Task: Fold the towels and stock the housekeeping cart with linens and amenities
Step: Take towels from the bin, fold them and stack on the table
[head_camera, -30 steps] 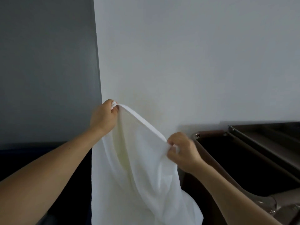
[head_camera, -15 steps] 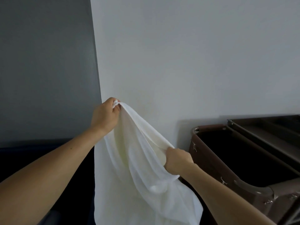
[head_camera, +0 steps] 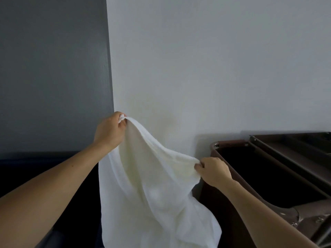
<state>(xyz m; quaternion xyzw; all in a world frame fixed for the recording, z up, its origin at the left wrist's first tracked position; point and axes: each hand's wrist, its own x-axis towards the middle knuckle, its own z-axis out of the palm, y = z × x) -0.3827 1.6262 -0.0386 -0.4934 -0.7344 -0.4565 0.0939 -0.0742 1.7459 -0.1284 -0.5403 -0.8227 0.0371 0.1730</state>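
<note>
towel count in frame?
1. A white towel hangs between the left hand, gripping its top end, and the right hand, gripping the edge lower down, left of the cart. The cart's dark bin interior may hide more.

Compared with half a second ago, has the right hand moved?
Yes. The right hand has gone rightward, away from the wall corner and toward the cart, still pinching the towel.

towel (head_camera: 152, 190) centre, before wall (head_camera: 215, 68) | left hand (head_camera: 109, 131) on its left, higher | right hand (head_camera: 214, 171) on its right | cart (head_camera: 268, 158) right of towel, against wall
</note>
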